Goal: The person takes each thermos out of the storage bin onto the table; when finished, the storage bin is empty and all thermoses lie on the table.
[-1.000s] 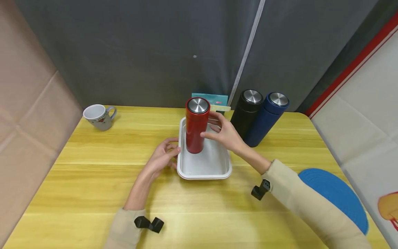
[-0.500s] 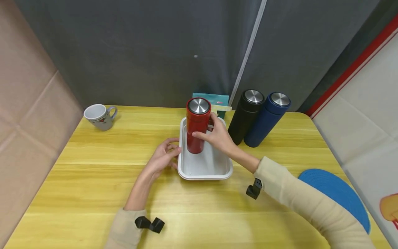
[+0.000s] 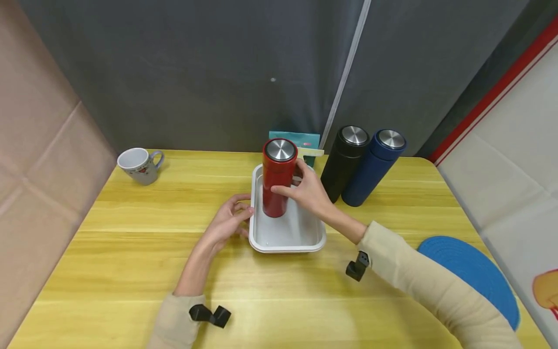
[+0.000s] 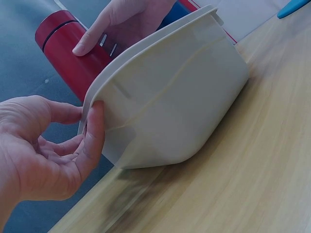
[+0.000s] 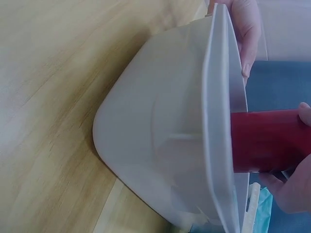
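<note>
From afar, I see that the right hand (image 3: 310,194) has closed around the red flask (image 3: 276,175) standing inside the white tub (image 3: 285,236), whose rim the left hand (image 3: 226,219) pinches; the flask seems secured.

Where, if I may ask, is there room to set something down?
Bare table lies between the mug and white bin, and between the sleeves. Around the bin's far right corner crowd a packet, black flask and blue flask.

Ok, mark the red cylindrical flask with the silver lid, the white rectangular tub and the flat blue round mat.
Red cylindrical flask (image 3: 275,175): head view, middle of the body.
White rectangular tub (image 4: 170,104): left wrist view, outer side wall.
Flat blue round mat (image 3: 472,271): head view, visible top surface.
</note>
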